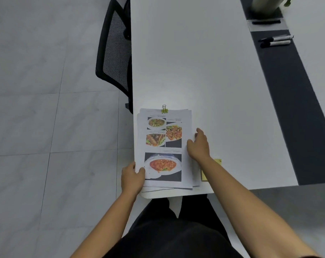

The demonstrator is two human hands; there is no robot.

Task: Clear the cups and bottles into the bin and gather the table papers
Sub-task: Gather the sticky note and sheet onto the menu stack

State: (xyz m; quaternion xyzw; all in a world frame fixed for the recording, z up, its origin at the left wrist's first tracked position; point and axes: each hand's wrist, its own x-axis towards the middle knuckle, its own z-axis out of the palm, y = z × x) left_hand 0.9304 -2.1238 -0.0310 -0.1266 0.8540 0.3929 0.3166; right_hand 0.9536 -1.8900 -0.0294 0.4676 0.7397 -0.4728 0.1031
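A stack of white papers (164, 146) printed with food photos lies at the near left corner of the white table (204, 71). A yellow-green binder clip (164, 109) sits on the stack's far edge. My left hand (132, 178) grips the stack's near left corner, thumb on top. Against the stack's right edge lies my right hand (199, 145), fingers curled along the sheets. No cups or bottles are in view.
A yellow sticky-note pad (204, 175) lies under my right forearm. A black mesh chair (115, 53) stands at the table's left side. Markers (276, 40) lie on the dark strip (292, 101) at the right. Grey tiled floor spreads to the left.
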